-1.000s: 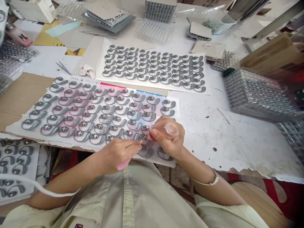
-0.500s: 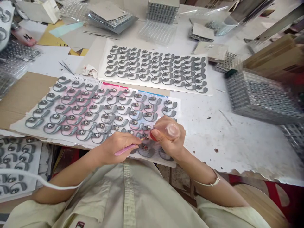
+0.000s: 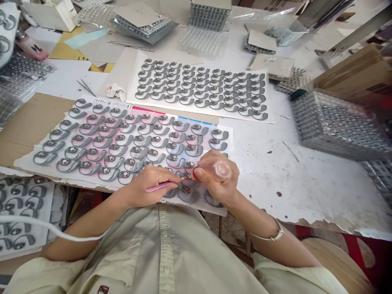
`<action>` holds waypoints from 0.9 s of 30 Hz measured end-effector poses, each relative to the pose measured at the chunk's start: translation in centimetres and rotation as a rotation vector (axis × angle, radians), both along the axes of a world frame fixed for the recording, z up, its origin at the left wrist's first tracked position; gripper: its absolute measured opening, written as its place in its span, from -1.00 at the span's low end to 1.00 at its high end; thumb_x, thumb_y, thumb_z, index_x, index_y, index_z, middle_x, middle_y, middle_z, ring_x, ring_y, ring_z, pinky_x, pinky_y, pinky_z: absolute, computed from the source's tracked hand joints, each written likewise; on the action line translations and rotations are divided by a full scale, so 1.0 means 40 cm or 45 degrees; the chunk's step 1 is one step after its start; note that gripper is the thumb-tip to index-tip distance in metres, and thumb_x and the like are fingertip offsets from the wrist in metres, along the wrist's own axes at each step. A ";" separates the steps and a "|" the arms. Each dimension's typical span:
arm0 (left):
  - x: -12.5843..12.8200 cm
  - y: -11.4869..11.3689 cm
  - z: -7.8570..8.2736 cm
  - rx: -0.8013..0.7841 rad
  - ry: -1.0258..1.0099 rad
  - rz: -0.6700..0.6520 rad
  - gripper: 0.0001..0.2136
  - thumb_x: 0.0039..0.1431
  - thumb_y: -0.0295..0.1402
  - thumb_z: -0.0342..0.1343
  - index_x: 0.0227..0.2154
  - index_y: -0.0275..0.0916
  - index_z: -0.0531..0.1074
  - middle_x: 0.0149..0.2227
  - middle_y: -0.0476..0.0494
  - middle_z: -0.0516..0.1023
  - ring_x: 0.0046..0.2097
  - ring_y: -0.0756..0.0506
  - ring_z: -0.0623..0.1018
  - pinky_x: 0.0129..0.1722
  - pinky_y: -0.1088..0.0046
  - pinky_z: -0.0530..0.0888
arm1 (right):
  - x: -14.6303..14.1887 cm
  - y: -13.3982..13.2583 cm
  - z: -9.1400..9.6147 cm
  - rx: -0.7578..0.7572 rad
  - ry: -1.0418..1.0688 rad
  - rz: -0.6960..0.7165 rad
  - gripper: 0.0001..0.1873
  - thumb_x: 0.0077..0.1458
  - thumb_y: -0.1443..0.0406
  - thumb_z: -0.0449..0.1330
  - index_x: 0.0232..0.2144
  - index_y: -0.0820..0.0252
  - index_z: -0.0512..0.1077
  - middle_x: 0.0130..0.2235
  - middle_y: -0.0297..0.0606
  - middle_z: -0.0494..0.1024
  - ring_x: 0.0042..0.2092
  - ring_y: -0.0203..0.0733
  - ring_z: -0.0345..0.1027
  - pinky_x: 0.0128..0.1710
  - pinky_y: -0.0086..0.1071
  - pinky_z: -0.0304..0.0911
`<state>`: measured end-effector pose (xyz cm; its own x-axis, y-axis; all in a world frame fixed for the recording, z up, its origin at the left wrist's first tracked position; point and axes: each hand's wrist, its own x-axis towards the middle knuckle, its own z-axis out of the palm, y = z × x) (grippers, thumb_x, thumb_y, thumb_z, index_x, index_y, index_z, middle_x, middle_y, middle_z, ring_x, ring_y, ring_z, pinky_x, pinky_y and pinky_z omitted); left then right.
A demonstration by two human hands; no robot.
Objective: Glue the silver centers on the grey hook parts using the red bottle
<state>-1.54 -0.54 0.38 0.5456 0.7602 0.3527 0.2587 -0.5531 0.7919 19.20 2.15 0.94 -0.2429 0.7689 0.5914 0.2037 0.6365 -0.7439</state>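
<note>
My left hand (image 3: 150, 188) is shut on a slim pink stick (image 3: 161, 187), whose fine yellowish tip reaches the grey hook-shaped parts. My right hand (image 3: 214, 179) grips a small clear bottle (image 3: 221, 170) with a red end, which points down toward the same spot. Below the hands lies a grey hook-shaped part (image 3: 186, 192) with a round metal head and a red dot. Rows of similar parts cover a printed card sheet (image 3: 225, 141) under my hands. My hands hide some of the parts.
A second sheet of grey parts (image 3: 202, 85) lies farther up the white, worn table (image 3: 306, 192). Clear trays of metal pieces (image 3: 337, 126) stand at the right, with cardboard behind them. Tweezers (image 3: 84, 87) lie at the upper left. A white cable (image 3: 45, 225) crosses my left forearm.
The pink stick has swung from pointing downward to lying nearly level, with my left hand slightly higher. The bottle stays in my right hand, and the view has shifted slightly.
</note>
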 end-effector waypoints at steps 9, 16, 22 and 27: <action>-0.005 -0.004 -0.009 -0.026 0.025 -0.009 -0.83 0.19 -0.53 0.08 -0.20 -0.31 0.53 -0.25 -0.16 0.64 -0.25 -0.05 0.63 -0.24 0.51 0.55 | 0.009 0.007 0.006 -0.064 0.013 -0.023 -0.82 0.05 0.35 0.25 -0.56 0.19 0.37 -0.56 -0.33 0.41 -0.51 -0.29 0.26 -0.50 -0.34 0.20; -0.009 -0.009 -0.011 -0.032 0.038 -0.010 -0.81 0.22 -0.50 0.06 -0.17 -0.28 0.53 -0.22 -0.16 0.63 -0.22 -0.05 0.63 -0.23 0.50 0.55 | 0.013 0.013 0.007 -0.138 0.005 -0.086 -0.75 0.06 0.28 0.26 -0.60 0.19 0.34 -0.58 -0.33 0.41 -0.52 -0.29 0.26 -0.51 -0.34 0.20; -0.008 -0.012 -0.014 -0.028 0.060 0.001 -0.80 0.21 -0.51 0.07 -0.16 -0.28 0.53 -0.19 -0.18 0.63 -0.19 -0.07 0.63 -0.21 0.49 0.56 | 0.025 0.029 0.008 -0.285 0.188 -0.162 -0.71 0.03 0.20 0.29 -0.60 0.17 0.34 -0.58 -0.34 0.41 -0.54 -0.30 0.27 -0.56 -0.36 0.20; -0.013 -0.035 -0.020 0.014 -0.112 0.166 -0.81 0.18 -0.50 0.14 -0.14 -0.28 0.51 -0.23 -0.18 0.63 -0.21 -0.07 0.63 -0.22 0.48 0.57 | 0.131 0.090 0.048 -0.604 0.760 -0.455 -0.67 0.03 0.09 0.26 -0.51 0.10 0.22 -0.63 -0.44 0.38 -0.66 -0.29 0.28 -0.75 -0.45 0.05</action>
<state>-2.07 -1.94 -0.42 0.4091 0.8184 0.4036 0.2589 -0.5282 0.8087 24.45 5.74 2.87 0.3130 0.9397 0.1380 -0.1789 0.2010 -0.9631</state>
